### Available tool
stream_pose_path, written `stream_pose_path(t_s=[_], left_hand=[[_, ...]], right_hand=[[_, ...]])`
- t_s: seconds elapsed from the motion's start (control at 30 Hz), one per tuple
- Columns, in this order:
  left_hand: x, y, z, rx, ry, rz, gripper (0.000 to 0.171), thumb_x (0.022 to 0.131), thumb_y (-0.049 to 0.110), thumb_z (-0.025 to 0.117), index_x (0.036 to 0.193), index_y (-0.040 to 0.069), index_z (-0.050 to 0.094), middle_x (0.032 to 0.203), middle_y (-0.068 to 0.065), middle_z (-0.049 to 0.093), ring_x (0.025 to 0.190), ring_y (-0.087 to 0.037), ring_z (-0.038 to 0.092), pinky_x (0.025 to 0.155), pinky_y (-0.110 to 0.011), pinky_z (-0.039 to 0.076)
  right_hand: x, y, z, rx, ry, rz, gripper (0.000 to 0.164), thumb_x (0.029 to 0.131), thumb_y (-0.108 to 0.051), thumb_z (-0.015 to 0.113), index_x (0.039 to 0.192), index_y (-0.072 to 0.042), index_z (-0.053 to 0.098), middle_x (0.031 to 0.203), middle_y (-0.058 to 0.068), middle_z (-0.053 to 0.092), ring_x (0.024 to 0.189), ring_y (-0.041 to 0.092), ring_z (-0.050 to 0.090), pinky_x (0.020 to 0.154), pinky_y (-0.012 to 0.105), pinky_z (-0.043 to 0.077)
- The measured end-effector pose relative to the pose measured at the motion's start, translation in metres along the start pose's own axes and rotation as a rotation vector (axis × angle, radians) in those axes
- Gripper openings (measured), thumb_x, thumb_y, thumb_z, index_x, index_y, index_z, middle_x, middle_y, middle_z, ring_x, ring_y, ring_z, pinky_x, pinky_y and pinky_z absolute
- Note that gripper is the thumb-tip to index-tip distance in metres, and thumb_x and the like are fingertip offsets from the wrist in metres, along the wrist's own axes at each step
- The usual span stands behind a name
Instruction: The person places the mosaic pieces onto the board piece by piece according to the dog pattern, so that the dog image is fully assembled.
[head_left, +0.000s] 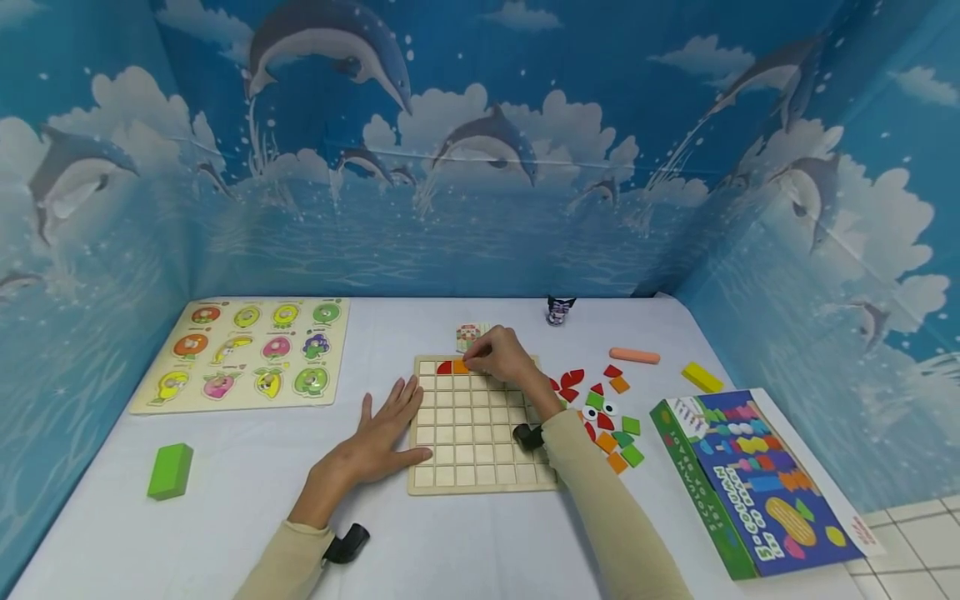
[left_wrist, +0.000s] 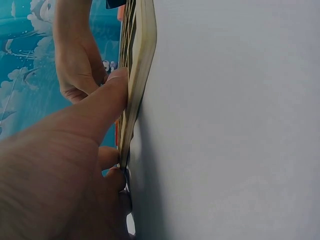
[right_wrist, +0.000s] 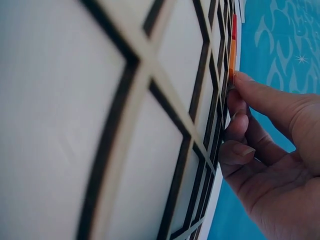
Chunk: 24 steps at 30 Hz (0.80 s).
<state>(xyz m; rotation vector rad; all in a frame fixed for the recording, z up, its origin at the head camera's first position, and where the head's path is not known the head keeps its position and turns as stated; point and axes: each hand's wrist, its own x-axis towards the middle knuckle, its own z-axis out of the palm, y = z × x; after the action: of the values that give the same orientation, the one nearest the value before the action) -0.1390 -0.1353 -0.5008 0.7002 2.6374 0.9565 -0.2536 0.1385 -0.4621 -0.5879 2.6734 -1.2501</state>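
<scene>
The pale wooden grid board (head_left: 457, 433) lies on the white tablecloth, its cells framed by thin ridges. My right hand (head_left: 504, 357) reaches over it to the far row, thumb and curled index finger pinching at an orange square tile (head_left: 459, 367). To the left of that tile sits a red quarter-round tile (head_left: 445, 367). In the right wrist view the thumb tip meets the end of the orange tile (right_wrist: 232, 54). My left hand (head_left: 386, 437) rests with extended fingers at the board's left edge, its thumb on the rim (left_wrist: 145, 45).
Loose coloured tiles (head_left: 606, 441) lie right of the board. A small picture card (head_left: 467, 335) is behind it. A fruit puzzle (head_left: 247, 400) and green block (head_left: 170, 471) are left. A dark figurine (head_left: 558, 310), orange stick (head_left: 634, 356), yellow block (head_left: 702, 377) and game box (head_left: 772, 492) are right.
</scene>
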Motion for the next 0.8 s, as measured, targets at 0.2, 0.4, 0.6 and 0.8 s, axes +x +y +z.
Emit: stream_pose_path(t_s=[0.2,0.4,0.6,0.8], left_hand=[[-0.001,-0.001,0.0,-0.008,0.001,0.011,0.103,0.099,0.044,0.077,0.172,0.004,0.017,0.182,-0.009,0.002,0.168,-0.033,-0.005,0.127,-0.07,-0.018],[-0.002,0.003,-0.003,-0.042,-0.006,0.032,0.103,0.099,0.045,0.077,0.171,0.0,0.02,0.182,-0.015,0.005,0.168,-0.036,-0.005,0.126,-0.071,-0.018],[-0.004,0.004,-0.004,-0.038,0.0,0.029,0.102,0.099,0.043,0.078,0.171,0.001,0.019,0.182,-0.014,0.005,0.168,-0.036,-0.005,0.126,-0.07,-0.019],[-0.005,0.003,-0.002,-0.056,0.008,0.042,0.102,0.098,0.04,0.079,0.17,0.0,0.021,0.181,-0.015,0.006,0.168,-0.037,-0.004,0.126,-0.069,-0.019]], right_hand=[[-0.001,0.001,0.002,0.005,0.0,-0.003,0.006,0.096,-0.003,0.081,0.099,-0.002,0.086,0.098,0.013,0.08,0.082,0.019,0.073,0.074,0.032,0.063],[-0.016,0.003,-0.012,0.026,0.016,-0.051,0.011,0.098,-0.005,0.079,0.106,0.0,0.083,0.099,0.011,0.079,0.085,0.02,0.07,0.076,0.034,0.061],[-0.039,0.009,-0.039,-0.009,0.055,-0.102,0.016,0.098,-0.005,0.078,0.111,0.003,0.082,0.098,0.012,0.079,0.086,0.024,0.071,0.076,0.038,0.06],[-0.065,0.03,-0.057,-0.05,0.115,-0.042,0.015,0.097,-0.006,0.08,0.11,0.002,0.082,0.095,0.01,0.078,0.083,0.023,0.07,0.071,0.032,0.058]])
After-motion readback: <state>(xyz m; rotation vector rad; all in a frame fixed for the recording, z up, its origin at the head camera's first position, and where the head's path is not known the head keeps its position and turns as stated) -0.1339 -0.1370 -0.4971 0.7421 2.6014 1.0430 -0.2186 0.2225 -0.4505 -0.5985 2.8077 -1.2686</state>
